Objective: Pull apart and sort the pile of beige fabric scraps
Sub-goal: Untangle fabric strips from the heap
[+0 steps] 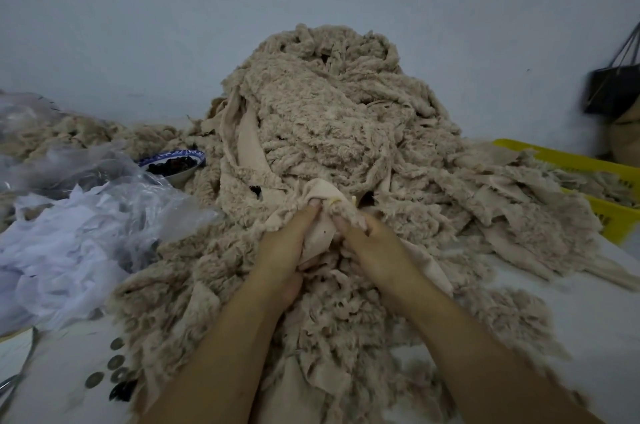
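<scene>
A tall pile of fluffy beige fabric scraps rises against the wall and spreads over the table toward me. My left hand and my right hand meet at the pile's foot, side by side. Both pinch one beige scrap whose smooth backing faces up, the left on its left edge, the right on its fuzzy right edge. More loose scraps lie under my forearms.
Clear plastic bags with white tissue lie at the left. A blue-patterned bowl of dark bits sits behind them. A yellow basket stands at the right, a dark bag hangs on the wall. Several round washers lie front left.
</scene>
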A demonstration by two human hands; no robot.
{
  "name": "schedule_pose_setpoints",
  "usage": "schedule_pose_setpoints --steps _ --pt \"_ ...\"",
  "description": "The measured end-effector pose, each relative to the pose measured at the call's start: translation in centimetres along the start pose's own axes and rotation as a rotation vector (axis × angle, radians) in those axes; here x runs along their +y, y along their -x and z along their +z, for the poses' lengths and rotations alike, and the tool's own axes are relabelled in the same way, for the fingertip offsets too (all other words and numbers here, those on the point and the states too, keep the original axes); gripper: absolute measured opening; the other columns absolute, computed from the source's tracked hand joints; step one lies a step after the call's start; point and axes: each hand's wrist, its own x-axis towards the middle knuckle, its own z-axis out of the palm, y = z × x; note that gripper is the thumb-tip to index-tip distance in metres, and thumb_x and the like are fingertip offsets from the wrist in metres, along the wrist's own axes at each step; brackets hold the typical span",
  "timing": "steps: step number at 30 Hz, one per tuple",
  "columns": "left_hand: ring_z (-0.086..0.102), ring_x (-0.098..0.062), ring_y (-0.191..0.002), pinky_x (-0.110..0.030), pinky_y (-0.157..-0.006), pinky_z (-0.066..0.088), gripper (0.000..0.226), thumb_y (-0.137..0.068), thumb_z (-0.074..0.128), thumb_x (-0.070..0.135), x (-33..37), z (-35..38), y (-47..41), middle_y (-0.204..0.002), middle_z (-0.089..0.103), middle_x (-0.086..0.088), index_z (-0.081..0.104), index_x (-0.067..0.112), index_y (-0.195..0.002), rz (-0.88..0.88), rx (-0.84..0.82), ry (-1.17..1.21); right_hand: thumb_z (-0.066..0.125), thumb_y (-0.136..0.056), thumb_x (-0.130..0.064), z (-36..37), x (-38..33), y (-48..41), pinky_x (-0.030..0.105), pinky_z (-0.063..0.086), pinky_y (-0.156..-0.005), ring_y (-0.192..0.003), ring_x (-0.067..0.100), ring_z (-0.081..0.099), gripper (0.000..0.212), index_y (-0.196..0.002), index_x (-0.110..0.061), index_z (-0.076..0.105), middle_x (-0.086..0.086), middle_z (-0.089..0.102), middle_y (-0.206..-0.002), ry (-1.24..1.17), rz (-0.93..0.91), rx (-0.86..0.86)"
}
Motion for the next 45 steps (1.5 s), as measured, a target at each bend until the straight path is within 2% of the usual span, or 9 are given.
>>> schedule_pose_setpoints --steps 7,11,14,21,29,31,35,42,45 --pt "0.051 -0.019 -0.059 -0.017 -0.029 0.028 0.018 -0.101 0.055 0.024 1.6 -2.7 -1.3 -0.086 0.063 -0.008 0.073 0.021 -0.1 0.149 0.06 0.306 0.046 -0.101 -0.038 -3.9 -0.9 -0.6 0.022 0.033 -0.044 -0.044 0.01 0.031 0.056 -0.047 -0.028 0.046 -0.011 0.037 -0.046 -0.346 0.073 0.36" --pt "0.074 -0.018 -0.074 -0.022 -0.053 0.054 0.026 -0.09 0.068 0.03 0.6 -0.9 -0.4 -0.094 0.077 -0.006 0.075 0.015 -0.11 0.067 -0.017 0.118 0.034 -0.09 -0.077 -1.9 -0.3 0.0 0.021 0.046 -0.055 -0.056 0.003 0.062 0.058 -0.073 -0.035 0.069 -0.014 0.068 -0.065 0.053 0.013 0.17" --pt "0.075 -0.022 -0.078 -0.028 -0.061 0.055 0.037 -0.074 0.08 0.04 -0.4 -0.1 0.0 -0.092 0.078 -0.011 0.079 0.011 -0.098 0.025 -0.005 -0.03 0.036 -0.068 -0.096 0.3 -0.5 0.6 0.014 0.046 -0.061 -0.078 -0.01 0.063 0.053 -0.087 -0.052 0.059 -0.029 0.067 -0.087 0.197 -0.122 0.033" --pt "0.076 -0.018 -0.088 -0.03 -0.071 0.061 0.054 -0.049 0.092 0.044 -1.6 0.6 0.0 -0.095 0.079 -0.002 0.079 0.016 -0.093 0.001 0.023 -0.11 0.035 -0.104 -0.046 -0.4 0.2 -0.7 0.012 0.042 -0.069 -0.094 0.0 0.061 0.037 -0.109 -0.023 0.062 -0.007 0.059 -0.096 0.152 -0.029 0.286" --pt "0.075 -0.021 -0.095 -0.033 -0.076 0.061 0.063 -0.06 0.082 0.044 -0.9 0.3 0.1 -0.105 0.077 -0.006 0.072 0.011 -0.112 0.02 0.019 0.022 0.027 -0.105 -0.051 -1.3 0.5 -0.9 0.023 0.031 -0.092 -0.129 0.023 0.05 0.056 -0.143 -0.018 0.051 0.004 0.056 -0.138 0.156 -0.07 0.436" --pt "0.075 -0.022 -0.095 -0.033 -0.074 0.06 0.058 -0.065 0.079 0.044 -0.8 0.2 0.1 -0.106 0.077 -0.007 0.071 0.011 -0.112 0.007 -0.001 0.043 0.025 -0.104 -0.054 -1.3 0.5 -0.8 0.026 0.032 -0.092 -0.119 0.02 0.052 0.056 -0.137 -0.021 0.055 0.003 0.059 -0.126 0.124 -0.043 0.431" --pt "0.075 -0.016 -0.073 -0.025 -0.056 0.056 0.032 -0.079 0.072 0.035 0.0 -0.3 -0.3 -0.089 0.078 -0.003 0.073 0.014 -0.103 0.005 0.023 0.122 0.025 -0.103 -0.055 -1.9 0.5 -1.2 0.03 0.033 -0.06 -0.064 0.02 0.048 0.055 -0.073 -0.018 0.051 0.001 0.051 -0.069 0.025 -0.007 0.532" --pt "0.058 -0.016 -0.074 -0.025 -0.061 0.038 0.027 -0.085 0.065 0.03 1.0 -2.3 -1.2 -0.096 0.07 -0.005 0.068 0.011 -0.105 0.071 0.039 0.318 0.034 -0.107 -0.038 -3.6 0.5 -1.5 0.018 0.032 -0.034 -0.035 0.003 0.038 0.046 -0.069 -0.016 0.049 -0.011 0.046 -0.04 -0.106 0.047 0.628" --pt "0.059 -0.014 -0.068 -0.025 -0.059 0.04 0.023 -0.074 0.068 0.033 1.2 -2.5 -1.3 -0.089 0.071 -0.003 0.076 0.017 -0.088 0.117 -0.001 0.339 0.048 -0.101 -0.031 -3.6 0.4 -1.1 0.012 0.033 -0.036 -0.037 -0.003 0.043 0.025 -0.079 -0.021 0.053 -0.01 0.056 -0.06 -0.023 -0.011 0.545"
